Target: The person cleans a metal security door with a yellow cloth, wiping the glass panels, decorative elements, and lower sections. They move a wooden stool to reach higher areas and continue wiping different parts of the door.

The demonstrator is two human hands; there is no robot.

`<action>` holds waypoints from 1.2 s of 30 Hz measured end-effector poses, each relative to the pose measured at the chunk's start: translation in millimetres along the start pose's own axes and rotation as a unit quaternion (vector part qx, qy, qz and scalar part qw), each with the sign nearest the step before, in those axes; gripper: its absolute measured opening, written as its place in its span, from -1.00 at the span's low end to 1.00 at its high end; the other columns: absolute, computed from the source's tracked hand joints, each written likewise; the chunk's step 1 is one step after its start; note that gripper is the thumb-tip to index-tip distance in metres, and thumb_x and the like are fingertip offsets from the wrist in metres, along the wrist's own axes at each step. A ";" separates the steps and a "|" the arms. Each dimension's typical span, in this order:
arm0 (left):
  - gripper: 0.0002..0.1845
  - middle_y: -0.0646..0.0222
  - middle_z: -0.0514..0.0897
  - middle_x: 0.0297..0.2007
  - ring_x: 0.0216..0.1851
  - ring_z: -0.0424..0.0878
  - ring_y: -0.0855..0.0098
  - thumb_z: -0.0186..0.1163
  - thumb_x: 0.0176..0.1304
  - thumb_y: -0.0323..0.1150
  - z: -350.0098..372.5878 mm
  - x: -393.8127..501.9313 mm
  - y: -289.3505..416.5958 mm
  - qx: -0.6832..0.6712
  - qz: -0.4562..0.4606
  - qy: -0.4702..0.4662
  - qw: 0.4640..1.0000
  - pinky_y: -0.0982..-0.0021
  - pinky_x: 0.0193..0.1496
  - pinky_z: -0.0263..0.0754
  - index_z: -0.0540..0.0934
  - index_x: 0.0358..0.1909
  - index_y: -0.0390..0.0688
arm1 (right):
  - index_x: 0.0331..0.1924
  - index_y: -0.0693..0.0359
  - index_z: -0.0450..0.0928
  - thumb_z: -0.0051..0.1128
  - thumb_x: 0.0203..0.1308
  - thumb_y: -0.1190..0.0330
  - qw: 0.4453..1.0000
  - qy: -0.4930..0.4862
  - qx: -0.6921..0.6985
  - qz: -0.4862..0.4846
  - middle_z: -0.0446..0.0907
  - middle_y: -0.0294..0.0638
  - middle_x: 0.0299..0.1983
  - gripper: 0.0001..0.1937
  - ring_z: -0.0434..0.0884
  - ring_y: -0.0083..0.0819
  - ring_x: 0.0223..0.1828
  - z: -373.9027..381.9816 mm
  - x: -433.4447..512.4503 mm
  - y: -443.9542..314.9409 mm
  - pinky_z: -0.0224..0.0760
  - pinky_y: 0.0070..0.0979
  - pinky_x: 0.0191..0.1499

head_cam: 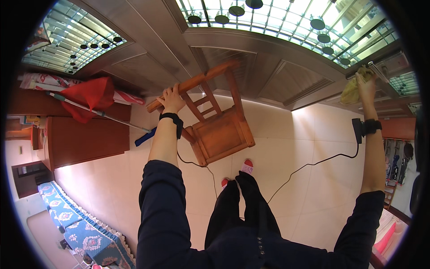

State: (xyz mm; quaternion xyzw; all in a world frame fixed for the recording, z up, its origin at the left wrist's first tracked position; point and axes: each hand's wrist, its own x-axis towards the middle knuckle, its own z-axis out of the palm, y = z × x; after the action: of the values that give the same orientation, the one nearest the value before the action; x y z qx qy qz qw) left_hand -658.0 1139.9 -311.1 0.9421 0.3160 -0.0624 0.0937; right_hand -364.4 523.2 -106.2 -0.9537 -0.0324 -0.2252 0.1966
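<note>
My left hand [172,100] rests on the top rail of the back of a wooden chair [220,136], its fingers curled over the rail. The chair stands on the tiled floor close to a dark panelled door [235,64]. Far to the right, my right hand [365,82] is raised and holds a crumpled yellow-green cloth [351,90] against the door's edge, beside a metal handle [378,71]. Each wrist wears a black strap; from the device at the right wrist a black cable runs down.
At left stand a reddish-brown cabinet [87,141], a blue-headed mop [145,136] with a long pole, and a red cloth [92,97]. A sofa with a blue floral cover [80,228] is at lower left. Cables hang near my legs. Glass panels fill the upper door.
</note>
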 end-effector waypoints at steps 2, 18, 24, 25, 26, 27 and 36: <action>-0.15 0.24 0.28 0.31 0.42 0.04 0.11 0.28 -0.04 -0.27 6.3 -1.4 1.0 -0.003 -0.008 0.006 1.000 -0.49 0.29 -0.33 0.20 0.38 0.16 | 0.29 0.26 0.07 0.21 0.11 -0.03 1.000 0.016 0.012 -0.017 0.52 0.21 0.06 -0.19 0.51 0.15 0.12 4.6 4.0 1.3 0.33 -0.20 0.15; -0.25 -0.04 0.40 0.17 0.26 0.33 0.06 0.32 -0.02 -0.43 -55.9 -124.3 -9.4 -0.375 0.089 0.200 0.901 0.21 0.34 0.17 0.29 0.27 -0.32 | 0.42 0.14 -0.13 0.20 0.11 -0.01 0.996 -0.068 -0.038 0.043 0.56 0.23 0.00 -0.08 0.59 0.14 0.01 57.9 36.2 26.5 0.45 -0.16 0.07; -0.32 0.07 0.37 0.29 0.34 0.29 0.26 0.28 0.14 -0.43 -251.6 -164.1 -22.5 -0.313 0.130 0.301 0.892 0.35 0.39 0.10 0.30 0.31 -0.33 | 0.40 0.22 -0.14 0.25 0.10 0.15 0.987 -0.107 0.113 0.036 0.52 0.18 0.07 -0.10 0.60 0.04 0.01 54.0 32.8 16.4 0.48 -0.20 0.07; -0.34 0.07 0.36 0.30 0.34 0.28 0.25 0.26 0.16 -0.44 -284.6 -163.4 -19.3 -0.289 0.134 0.314 0.894 0.33 0.40 0.09 0.30 0.31 -0.32 | 0.39 0.25 -0.13 0.25 0.10 0.18 0.981 -0.119 0.145 0.038 0.52 0.17 0.07 -0.11 0.60 0.03 0.03 47.7 31.5 13.9 0.48 -0.21 0.07; -0.35 0.07 0.36 0.30 0.35 0.27 0.25 0.26 0.18 -0.43 -310.7 -167.4 -14.9 -0.288 0.149 0.331 0.886 0.32 0.41 0.05 0.30 0.31 -0.33 | 0.38 0.24 -0.09 0.25 0.10 0.21 0.979 -0.136 0.151 0.037 0.51 0.17 0.08 -0.14 0.59 0.02 0.04 40.1 28.8 10.0 0.49 -0.22 0.07; -0.36 0.08 0.35 0.31 0.36 0.25 0.25 0.24 0.20 -0.42 -336.8 -167.9 -10.8 -0.277 0.161 0.335 0.886 0.31 0.42 0.01 0.30 0.32 -0.32 | 0.37 0.24 -0.06 0.25 0.10 0.23 0.976 -0.131 0.166 0.045 0.50 0.18 0.09 -0.16 0.58 0.01 0.06 33.7 27.4 8.0 0.49 -0.22 0.06; -0.35 0.18 0.35 0.32 0.37 0.23 0.30 0.22 0.21 -0.45 -437.6 -132.2 9.1 -0.217 0.180 0.407 0.869 0.33 0.43 -0.03 0.27 0.35 -0.25 | 0.25 0.20 0.15 0.25 0.07 0.31 0.975 0.023 0.209 -0.074 0.47 0.11 0.07 -0.34 0.51 0.06 0.10 62.4 12.8 13.0 0.38 -0.21 0.12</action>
State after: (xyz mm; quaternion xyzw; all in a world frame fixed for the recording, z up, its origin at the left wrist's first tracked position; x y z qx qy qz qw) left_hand -731.7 1150.1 140.0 0.8807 0.1566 0.4141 0.1683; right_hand -325.0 535.2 -156.5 -0.8811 -0.1446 -0.2497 0.3746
